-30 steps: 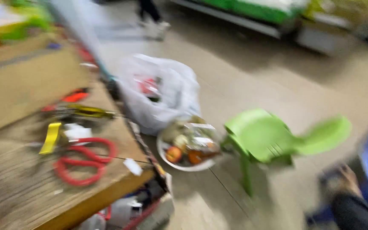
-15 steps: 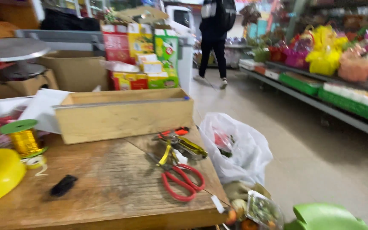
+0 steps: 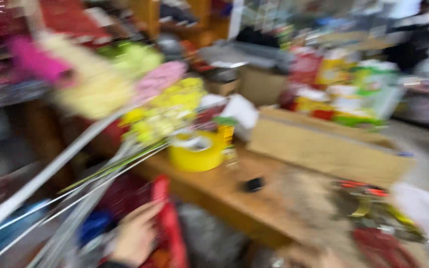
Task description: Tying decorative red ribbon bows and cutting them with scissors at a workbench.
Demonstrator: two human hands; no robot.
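Below the wooden table's (image 3: 214, 191) left edge, the left hand (image 3: 135, 238) seems to hold long flower stems (image 3: 105, 171), fingers too blurred to tell, while the yellow tape roll (image 3: 197, 151) waits untouched.

Matt wooden table (image 3: 234, 191); glossy yellow tape roll (image 3: 197, 151) (plastic-looking) at ten o'clock; plain matt cardboard box (image 3: 323, 149) behind.
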